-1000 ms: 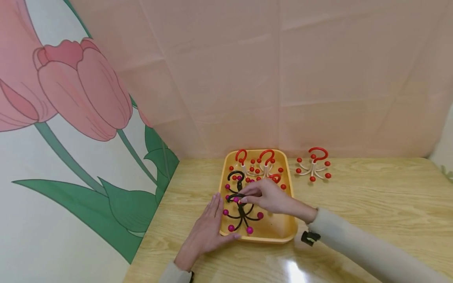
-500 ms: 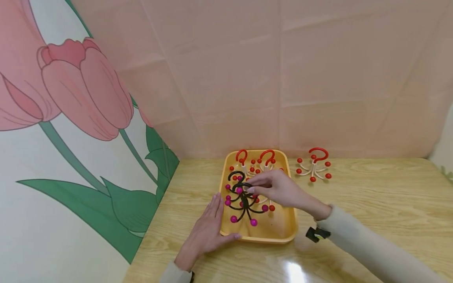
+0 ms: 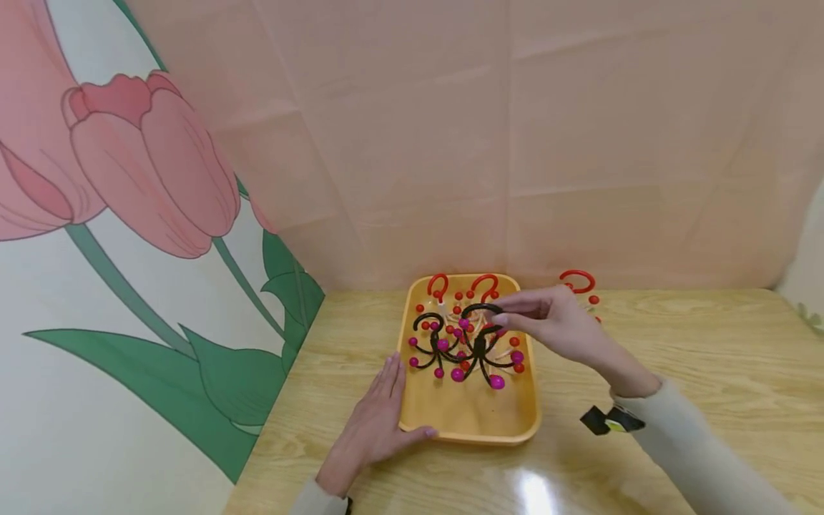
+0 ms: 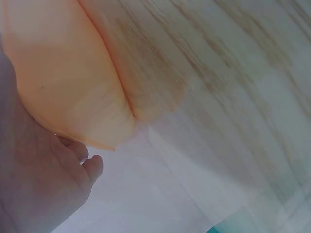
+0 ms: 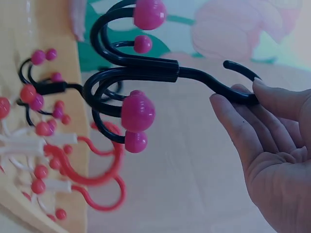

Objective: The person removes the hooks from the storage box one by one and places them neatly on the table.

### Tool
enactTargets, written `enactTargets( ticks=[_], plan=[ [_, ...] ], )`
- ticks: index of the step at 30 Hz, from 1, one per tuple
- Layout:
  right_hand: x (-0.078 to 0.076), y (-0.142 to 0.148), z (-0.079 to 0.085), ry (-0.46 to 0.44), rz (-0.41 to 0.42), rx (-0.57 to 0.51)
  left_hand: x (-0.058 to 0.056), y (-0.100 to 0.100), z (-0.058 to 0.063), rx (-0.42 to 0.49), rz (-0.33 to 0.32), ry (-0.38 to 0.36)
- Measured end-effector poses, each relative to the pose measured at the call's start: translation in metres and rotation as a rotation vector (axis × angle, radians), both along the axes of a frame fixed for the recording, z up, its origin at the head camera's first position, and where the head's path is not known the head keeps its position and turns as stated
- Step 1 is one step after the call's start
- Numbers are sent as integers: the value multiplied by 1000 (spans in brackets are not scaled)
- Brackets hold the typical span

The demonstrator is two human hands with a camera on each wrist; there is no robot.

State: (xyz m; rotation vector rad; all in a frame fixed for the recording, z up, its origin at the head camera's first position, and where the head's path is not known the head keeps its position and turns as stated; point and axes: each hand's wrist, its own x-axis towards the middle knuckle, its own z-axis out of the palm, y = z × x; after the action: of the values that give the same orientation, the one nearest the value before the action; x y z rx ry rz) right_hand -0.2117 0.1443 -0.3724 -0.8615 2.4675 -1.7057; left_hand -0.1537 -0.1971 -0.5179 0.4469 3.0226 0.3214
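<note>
My right hand [image 3: 566, 329] pinches the curved top of a black multi-arm hook hanger [image 3: 479, 348] between thumb and fingers. Pink balls tip its spread arms, which hang over the yellow tray [image 3: 470, 433]. The right wrist view shows this hanger [image 5: 155, 72] up close, its hook end at my thumb and fingertips. My left hand [image 3: 373, 418] rests against the tray's left side with fingers straight, its thumb at the front rim. A second black hanger [image 3: 434, 342] with pink balls stands in the tray, partly overlapped by the held one.
Several white hangers with red hooks and red balls, one with its red hook [image 3: 438, 285] at the back left, stand in the tray. Outside it, another red hook [image 3: 582, 279] shows behind my right hand. A pink-covered wall [image 3: 412, 179] rises behind the wooden table [image 3: 682, 357].
My right hand has carried the black hanger rightward and toward the back of the tray, uncovering the tray's front part. My left hand has stayed in place.
</note>
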Motion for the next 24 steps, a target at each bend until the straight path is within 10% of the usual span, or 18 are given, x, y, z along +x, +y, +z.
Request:
enactTargets(
  ticks=[24],
  plan=[
    [-41, 133, -2, 17, -318, -20, -9, 14, -2, 30, 18, 38]
  ],
)
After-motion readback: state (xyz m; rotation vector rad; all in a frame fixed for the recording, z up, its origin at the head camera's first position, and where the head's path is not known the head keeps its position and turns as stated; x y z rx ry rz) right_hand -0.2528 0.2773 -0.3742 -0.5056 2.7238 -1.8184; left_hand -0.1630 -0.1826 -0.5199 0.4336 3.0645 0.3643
